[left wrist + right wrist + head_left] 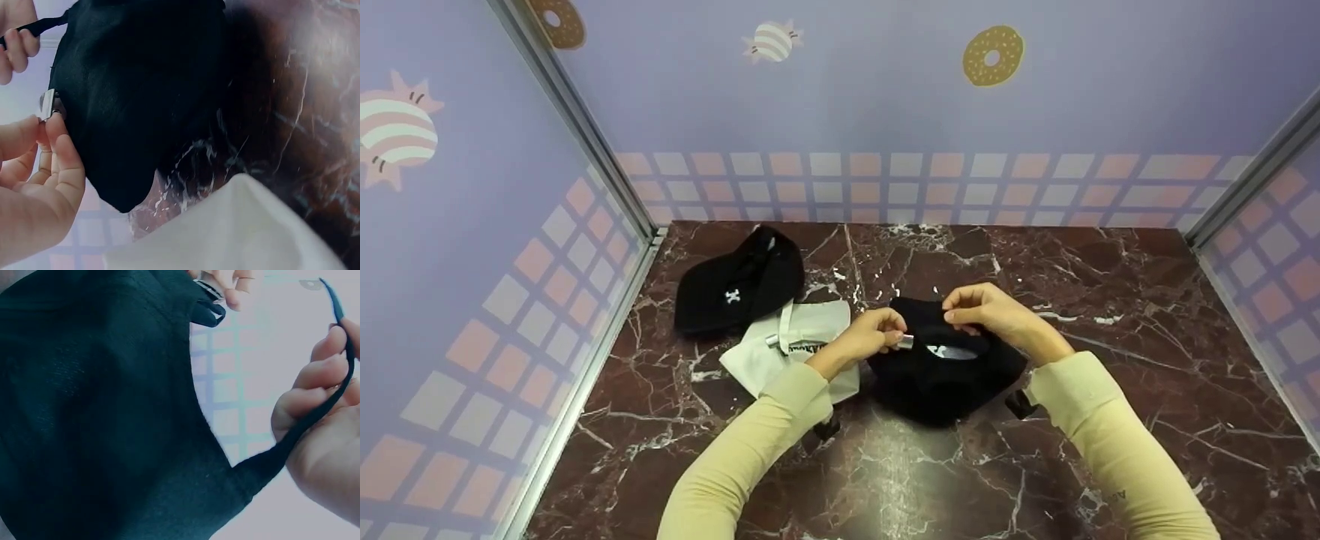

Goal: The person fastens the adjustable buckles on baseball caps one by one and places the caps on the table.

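One black cap (pixel 945 386) | left grip (pixel 864 335) — pinches metal buckle (pixel 48 106) | right grip (pixel 988 310) — curled round strap (pixel 301 428)

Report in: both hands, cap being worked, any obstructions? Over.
Left hand pinching metal buckle. Right hand holding strap of black cap. White cap close on its left; nothing visibly blocking.

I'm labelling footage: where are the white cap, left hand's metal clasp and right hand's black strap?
White cap (pixel 767 364): head view, on its plain fabric.
Metal clasp (pixel 49 105): left wrist view, on its shiny face.
Black strap (pixel 307 422): right wrist view, on its middle stretch.
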Available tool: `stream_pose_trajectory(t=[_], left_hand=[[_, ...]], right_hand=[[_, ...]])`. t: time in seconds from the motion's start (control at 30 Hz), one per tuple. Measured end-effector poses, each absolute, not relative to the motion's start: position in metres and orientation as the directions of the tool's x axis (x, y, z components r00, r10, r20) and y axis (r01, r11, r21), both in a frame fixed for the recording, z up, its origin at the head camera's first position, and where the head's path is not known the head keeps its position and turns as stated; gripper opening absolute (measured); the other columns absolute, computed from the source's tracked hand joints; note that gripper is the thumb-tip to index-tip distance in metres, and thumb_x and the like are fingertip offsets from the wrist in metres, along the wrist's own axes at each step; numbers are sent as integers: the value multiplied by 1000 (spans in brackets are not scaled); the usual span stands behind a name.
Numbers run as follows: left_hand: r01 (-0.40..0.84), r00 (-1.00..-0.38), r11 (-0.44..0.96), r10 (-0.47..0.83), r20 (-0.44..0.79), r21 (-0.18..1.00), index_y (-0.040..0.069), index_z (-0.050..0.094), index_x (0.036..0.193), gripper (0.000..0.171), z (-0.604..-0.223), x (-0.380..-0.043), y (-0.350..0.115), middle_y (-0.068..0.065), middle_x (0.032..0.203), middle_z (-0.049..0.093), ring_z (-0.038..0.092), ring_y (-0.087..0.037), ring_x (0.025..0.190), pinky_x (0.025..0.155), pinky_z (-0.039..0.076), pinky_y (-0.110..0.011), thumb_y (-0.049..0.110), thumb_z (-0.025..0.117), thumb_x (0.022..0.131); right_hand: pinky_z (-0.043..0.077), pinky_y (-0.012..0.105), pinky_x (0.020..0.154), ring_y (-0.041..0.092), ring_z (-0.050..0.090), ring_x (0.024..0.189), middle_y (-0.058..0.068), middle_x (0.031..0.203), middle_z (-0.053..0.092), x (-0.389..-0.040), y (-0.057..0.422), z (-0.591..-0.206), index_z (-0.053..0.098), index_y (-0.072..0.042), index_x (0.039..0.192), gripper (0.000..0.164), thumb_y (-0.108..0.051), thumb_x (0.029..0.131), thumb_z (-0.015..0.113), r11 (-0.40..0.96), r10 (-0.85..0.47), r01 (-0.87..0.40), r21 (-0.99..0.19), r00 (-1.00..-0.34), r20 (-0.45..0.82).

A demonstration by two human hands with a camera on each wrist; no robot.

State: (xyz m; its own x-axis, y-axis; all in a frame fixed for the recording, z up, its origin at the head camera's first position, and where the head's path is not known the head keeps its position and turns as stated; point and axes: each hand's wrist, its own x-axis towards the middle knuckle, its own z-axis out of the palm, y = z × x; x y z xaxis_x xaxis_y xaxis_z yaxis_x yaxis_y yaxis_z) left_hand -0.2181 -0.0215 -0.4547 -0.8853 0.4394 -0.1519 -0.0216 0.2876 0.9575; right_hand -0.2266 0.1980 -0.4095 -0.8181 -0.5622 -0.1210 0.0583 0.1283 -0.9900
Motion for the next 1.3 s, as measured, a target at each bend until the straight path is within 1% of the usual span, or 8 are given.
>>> stream_pose_trajectory(t=[0.13, 0.3, 0.4, 0.57, 0.83, 1.1, 1.3], left_hand=[[-111, -887, 227, 417, -200, 967, -5, 49, 94, 11, -457, -217, -22, 3, 69, 48, 53, -7, 63, 56, 41, -19, -1, 50, 84], [-178, -885, 167, 405, -232, 970, -8, 45, 100, 18, -461, -216, -23, 3, 70, 47, 52, -8, 64, 58, 42, -19, -1, 49, 85], [-175, -886, 149, 408, -222, 973, -10, 44, 101, 18, -462, -215, -23, 3, 69, 47, 52, -8, 64, 58, 42, -19, -2, 48, 85], [-159, -887, 133, 416, -200, 978, -6, 46, 95, 12, -465, -214, -22, 3, 69, 46, 52, -8, 63, 59, 43, -19, -4, 48, 84], [-147, -877, 101, 447, -177, 984, -4, 45, 95, 11, -469, -212, -23, 3, 75, 44, 50, -8, 65, 62, 43, -20, -4, 46, 85], [-132, -871, 68, 468, -149, 989, -6, 44, 95, 10, -466, -209, -23, 3, 77, 44, 48, -9, 67, 63, 42, -20, -5, 44, 85], [-131, -861, 65, 487, -146, 989, -3, 45, 95, 10, -470, -210, -25, 3, 77, 45, 48, -8, 68, 65, 42, -20, -3, 46, 85]], right_hand=[[33, 17, 43, 4, 41, 45, -6, 59, 53, -227, 198, -412, 57, -8, 75, 7, -2, 79, 58, 252, -563, 46, -967, -805, -185], [31, 16, 41, 4, 39, 42, -4, 57, 53, -228, 198, -415, 57, -6, 74, 6, -1, 77, 57, 335, -561, 60, -940, -789, -250], [30, 16, 39, 3, 38, 41, -3, 57, 52, -227, 198, -417, 57, -5, 74, 5, 0, 77, 57, 361, -563, 70, -930, -778, -277], [28, 17, 39, 3, 37, 41, -4, 57, 50, -227, 198, -420, 56, -7, 77, 6, -2, 79, 55, 402, -562, 78, -912, -766, -313], [26, 18, 40, 3, 34, 41, -3, 58, 49, -227, 198, -424, 59, -6, 85, 6, -5, 82, 54, 459, -536, 110, -882, -756, -374], [26, 17, 39, 3, 33, 41, -4, 57, 48, -228, 199, -427, 59, -4, 89, 10, -5, 84, 50, 460, -549, 128, -879, -737, -395], [26, 17, 38, 3, 32, 40, -4, 56, 48, -228, 200, -431, 57, -2, 91, 11, -4, 85, 48, 463, -581, 106, -880, -714, -391]])
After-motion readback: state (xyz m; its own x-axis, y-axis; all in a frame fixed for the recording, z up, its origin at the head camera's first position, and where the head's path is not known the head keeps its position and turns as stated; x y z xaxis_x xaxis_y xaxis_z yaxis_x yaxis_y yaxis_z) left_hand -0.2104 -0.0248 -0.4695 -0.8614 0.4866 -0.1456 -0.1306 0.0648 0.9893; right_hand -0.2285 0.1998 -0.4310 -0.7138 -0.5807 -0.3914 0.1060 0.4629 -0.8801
